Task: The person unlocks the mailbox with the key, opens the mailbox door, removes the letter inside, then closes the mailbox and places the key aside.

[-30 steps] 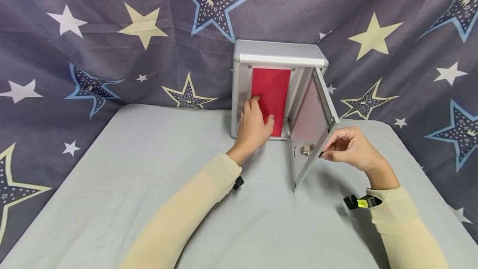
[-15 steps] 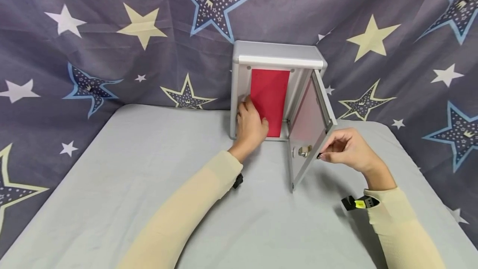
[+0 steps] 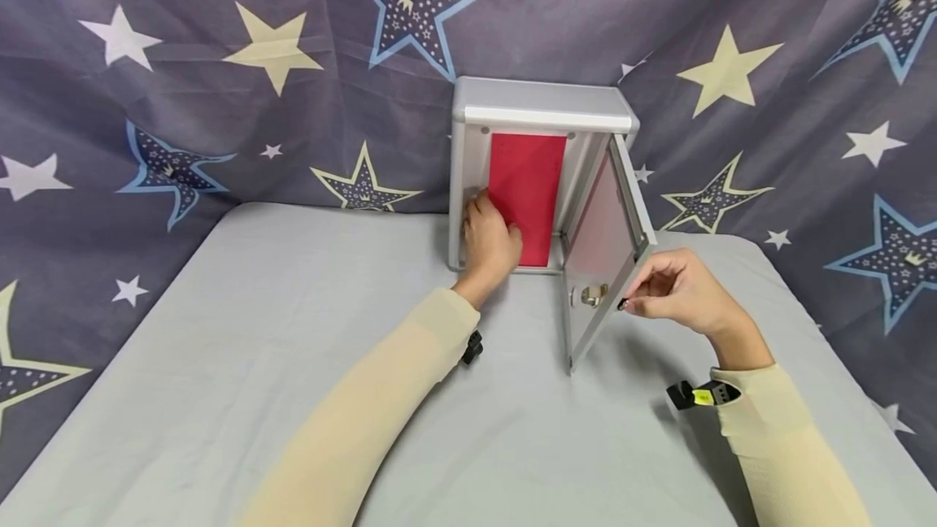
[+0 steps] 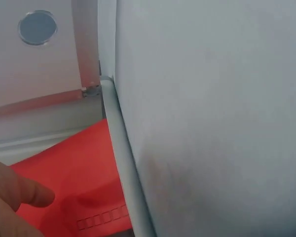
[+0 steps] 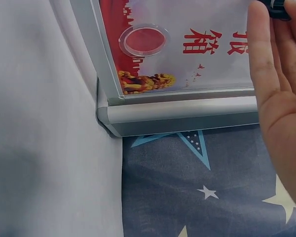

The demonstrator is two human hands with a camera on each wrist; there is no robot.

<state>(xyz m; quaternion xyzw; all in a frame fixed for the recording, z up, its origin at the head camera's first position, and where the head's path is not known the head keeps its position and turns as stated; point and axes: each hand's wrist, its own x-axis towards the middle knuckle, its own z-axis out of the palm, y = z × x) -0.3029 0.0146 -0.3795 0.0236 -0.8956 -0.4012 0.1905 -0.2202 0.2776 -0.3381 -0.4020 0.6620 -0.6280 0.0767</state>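
A silver metal box (image 3: pixel 545 108) stands upright at the back, its hinged door (image 3: pixel 603 242) swung out to the right. Inside it a red envelope (image 3: pixel 529 193) stands on end against the back wall. My left hand (image 3: pixel 490 238) reaches in at the envelope's left edge; some fingertips are hidden. The left thumb (image 4: pixel 37 191) shows over the red face in the left wrist view, apart from the other fingers. With thumb and fingers, my right hand (image 3: pixel 681 291) pinches a small black-headed key (image 3: pixel 623 304) at the door's outer face, opposite the metal lock latch (image 3: pixel 594 294).
The box stands on a pale grey cloth (image 3: pixel 293 364), against a dark star-patterned curtain (image 3: pixel 183 104). The door's outer face has a round clear window (image 5: pixel 144 40) and red printed characters (image 5: pixel 201 42).
My left hand has slid from the envelope's front to its left edge and its fingers have bent more. The right hand stays at the key, and the door stands at about the same angle.
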